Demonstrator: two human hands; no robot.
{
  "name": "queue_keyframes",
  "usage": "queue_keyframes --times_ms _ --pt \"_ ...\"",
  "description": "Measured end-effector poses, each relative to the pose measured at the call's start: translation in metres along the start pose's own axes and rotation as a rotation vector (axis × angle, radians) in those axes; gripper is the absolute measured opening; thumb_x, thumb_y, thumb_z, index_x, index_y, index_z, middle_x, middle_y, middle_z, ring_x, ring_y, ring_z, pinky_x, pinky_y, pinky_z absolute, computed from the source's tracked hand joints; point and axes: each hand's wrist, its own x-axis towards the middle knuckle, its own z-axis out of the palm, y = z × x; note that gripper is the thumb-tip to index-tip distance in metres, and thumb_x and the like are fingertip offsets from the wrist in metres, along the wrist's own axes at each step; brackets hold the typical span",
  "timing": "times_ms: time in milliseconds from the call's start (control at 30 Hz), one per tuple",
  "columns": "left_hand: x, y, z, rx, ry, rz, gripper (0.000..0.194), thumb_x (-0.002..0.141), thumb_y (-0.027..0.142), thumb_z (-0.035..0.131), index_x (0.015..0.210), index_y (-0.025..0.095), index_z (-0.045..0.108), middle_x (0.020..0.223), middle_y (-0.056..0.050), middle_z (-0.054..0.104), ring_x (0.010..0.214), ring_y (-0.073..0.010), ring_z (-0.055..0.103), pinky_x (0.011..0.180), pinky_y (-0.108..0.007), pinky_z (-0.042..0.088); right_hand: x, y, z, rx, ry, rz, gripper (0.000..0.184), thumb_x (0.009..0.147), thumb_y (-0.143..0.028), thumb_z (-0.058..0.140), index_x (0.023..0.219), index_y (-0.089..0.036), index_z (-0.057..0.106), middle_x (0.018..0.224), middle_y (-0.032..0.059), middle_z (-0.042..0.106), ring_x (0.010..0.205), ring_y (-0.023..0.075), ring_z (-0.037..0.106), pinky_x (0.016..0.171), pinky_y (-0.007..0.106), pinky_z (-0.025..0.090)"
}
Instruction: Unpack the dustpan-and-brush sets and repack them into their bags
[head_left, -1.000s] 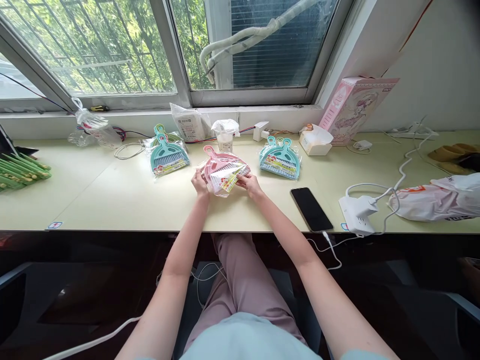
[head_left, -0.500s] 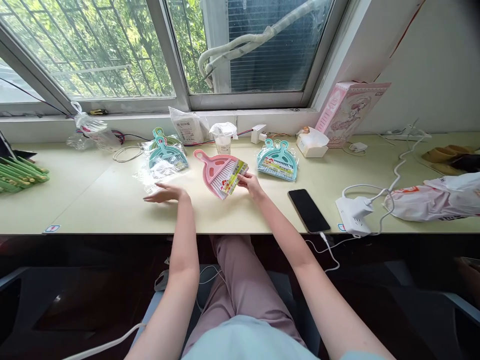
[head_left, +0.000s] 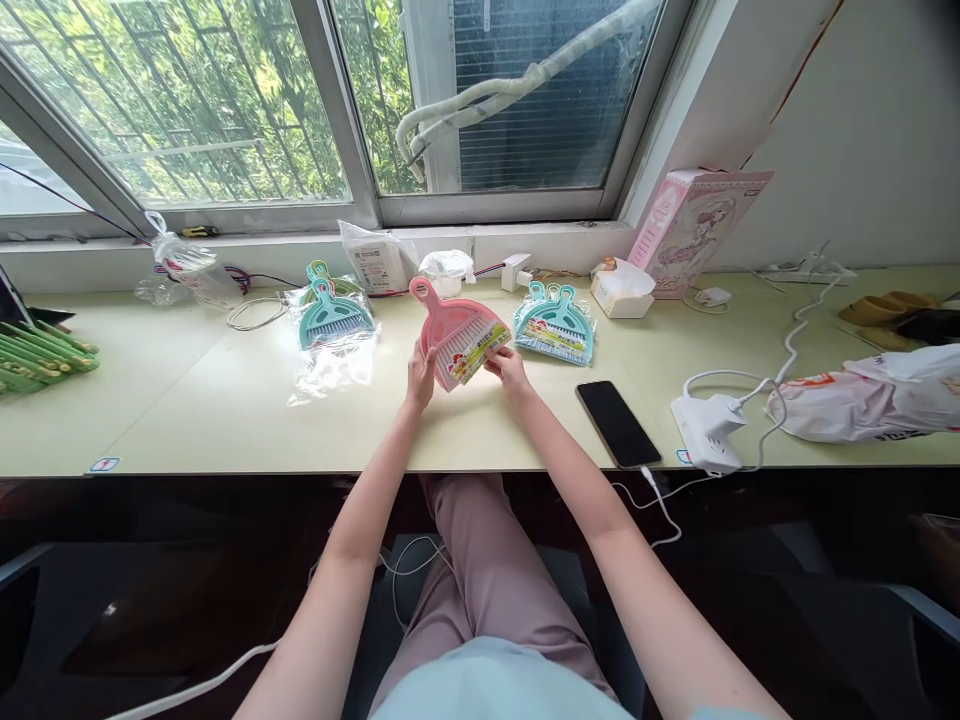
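Note:
A pink dustpan (head_left: 448,318) with a white-bristled brush and a yellow-green label (head_left: 480,350) is held tilted above the table, handle toward the window. My left hand (head_left: 421,376) grips its left edge, fingers closed. On the other side, my right hand (head_left: 508,366) pinches the lower right corner at the label. Just right of it lies a teal dustpan set (head_left: 556,322) in clear wrap, with a similar label. Further left, another teal dustpan set (head_left: 335,315) lies by a crumpled clear plastic bag (head_left: 335,372).
A black phone (head_left: 618,424) on a cable lies right of my right forearm, near a white power strip (head_left: 705,432). Along the back stand a tissue box (head_left: 622,290) and a pink box (head_left: 694,230). Green-stemmed bundles (head_left: 45,355) lie far left.
My left hand has moved right from the plastic bag and taken hold of the pink dustpan's left edge. The dustpan has shifted slightly right and up; my right hand keeps its hold.

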Motion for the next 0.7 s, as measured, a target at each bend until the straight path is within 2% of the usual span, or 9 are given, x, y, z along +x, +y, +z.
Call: queue_keyframes --times_ms 67,133,200,267,333,433,500,600,700 --pt "0.004 -0.011 0.004 -0.066 -0.002 -0.042 0.059 0.091 0.061 0.047 0.132 0.02 0.054 0.127 -0.014 0.062 0.119 -0.0289 0.058 0.101 -0.041 0.045 0.0 -0.003 -0.002 -0.066 -0.063 0.11 0.022 0.068 -0.024 0.083 0.08 -0.016 0.066 0.077 0.0031 0.073 0.063 0.0101 0.063 0.067 0.023 0.056" --pt "0.006 -0.015 0.004 -0.084 0.093 -0.056 0.055 0.093 0.059 0.045 0.129 0.019 0.056 0.123 -0.013 0.065 0.113 -0.026 0.062 0.096 -0.037 0.048 0.001 -0.005 -0.004 -0.187 -0.141 0.209 0.015 0.075 -0.022 0.078 0.08 -0.015 0.066 0.079 0.0061 0.073 0.063 0.0119 0.066 0.066 0.024 0.056" --pt "0.005 -0.011 0.003 -0.042 0.222 -0.04 0.053 0.096 0.057 0.04 0.128 0.019 0.057 0.123 -0.013 0.065 0.112 -0.0249 0.062 0.095 -0.036 0.048 0.001 -0.007 -0.007 -0.413 -0.146 0.22 0.007 0.083 -0.021 0.07 0.083 -0.014 0.067 0.081 0.008 0.073 0.064 0.0143 0.068 0.067 0.027 0.057" --pt "0.002 -0.004 -0.001 0.037 0.35 -0.022 0.053 0.097 0.055 0.037 0.131 0.019 0.055 0.124 -0.013 0.065 0.111 -0.0247 0.062 0.095 -0.035 0.048 0.001 -0.008 -0.009 -0.741 -0.044 0.12 0.008 0.089 -0.02 0.062 0.089 -0.015 0.068 0.084 0.0087 0.073 0.07 0.0177 0.07 0.071 0.03 0.056" --pt "-0.002 0.005 -0.004 0.108 0.445 0.005 0.054 0.098 0.055 0.034 0.135 0.02 0.051 0.127 -0.013 0.064 0.112 -0.0251 0.062 0.095 -0.036 0.047 -0.002 -0.008 -0.01 -1.077 0.103 -0.04 0.016 0.09 -0.021 0.061 0.104 -0.017 0.068 0.095 0.0105 0.072 0.085 0.0226 0.07 0.079 0.034 0.055" --pt "-0.009 0.01 -0.005 0.185 0.476 0.069 0.055 0.1 0.053 0.028 0.142 0.021 0.045 0.136 -0.014 0.059 0.121 -0.0261 0.059 0.099 -0.038 0.046 -0.008 -0.007 -0.007 -1.342 0.272 -0.307 0.041 0.087 -0.024 0.065 0.127 -0.02 0.057 0.126 0.0162 0.06 0.114 0.0292 0.061 0.089 0.037 0.052" --pt "-0.015 0.008 -0.004 0.235 0.43 0.138 0.057 0.101 0.053 0.027 0.145 0.02 0.041 0.139 -0.015 0.057 0.123 -0.0269 0.058 0.098 -0.038 0.047 -0.014 -0.007 -0.001 -1.336 0.26 -0.485 0.041 0.09 -0.027 0.061 0.129 -0.019 0.054 0.131 0.0168 0.054 0.121 0.0292 0.055 0.091 0.038 0.051" --pt "-0.022 -0.002 0.001 0.324 0.278 0.276 0.058 0.1 0.051 0.03 0.147 0.019 0.038 0.135 -0.017 0.06 0.114 -0.0269 0.064 0.087 -0.035 0.052 -0.024 -0.003 0.012 -1.159 0.024 -0.701 0.027 0.095 -0.034 0.053 0.119 -0.021 0.057 0.119 0.0114 0.057 0.108 0.0236 0.059 0.089 0.035 0.052" --pt "-0.026 -0.009 0.008 0.401 0.118 0.457 0.054 0.101 0.046 0.032 0.147 0.02 0.04 0.131 -0.016 0.063 0.106 -0.0248 0.068 0.075 -0.03 0.055 -0.03 0.004 0.023 -0.895 -0.121 -0.803 0.038 0.09 -0.04 0.059 0.123 -0.023 0.052 0.119 0.0094 0.056 0.103 0.0212 0.059 0.077 0.031 0.055"
